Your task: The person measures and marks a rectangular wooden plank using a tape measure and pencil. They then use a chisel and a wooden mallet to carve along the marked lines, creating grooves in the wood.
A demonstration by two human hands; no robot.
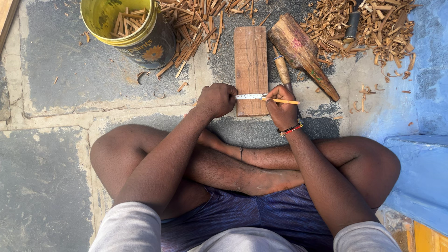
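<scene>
The left hand (216,99) is closed, pinning one end of a white measuring tape (250,96) against the left edge of a wooden plank (251,60) lying on the stone floor (70,79). The right hand (281,108), at the plank's right edge, grips a yellow pencil (283,101) with its tip at the tape. The tape crosses the plank's near end. Just right of the plank lie a chisel (282,70) and a wooden mallet (301,51). Left of the plank's far end stands a yellow bucket (135,32) of wood strips, with shavings (373,23) scattered beyond.
</scene>
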